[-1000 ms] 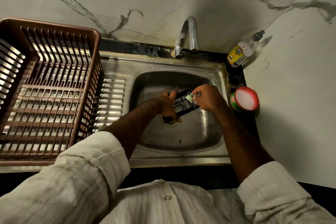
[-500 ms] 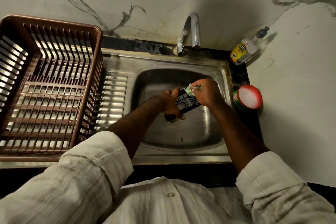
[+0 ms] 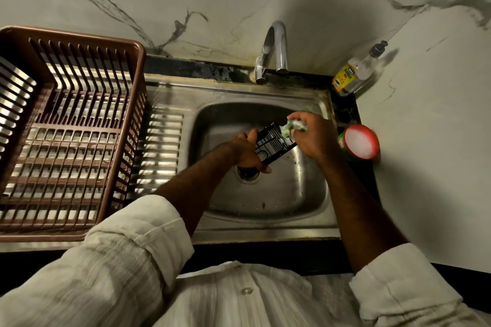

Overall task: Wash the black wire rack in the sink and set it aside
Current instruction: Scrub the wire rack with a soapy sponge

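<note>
I see the left hand (image 3: pixel 245 152) gripping the black wire rack (image 3: pixel 273 143), tilted above the sink (image 3: pixel 292 194) drain, while the right hand (image 3: pixel 314 135) pinches a green scrub pad (image 3: pixel 293 126) against its upper edge.

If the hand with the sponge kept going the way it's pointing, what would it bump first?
Probably the black wire rack, right at the sponge in the right hand. The left hand seems to lie just past it.
</note>
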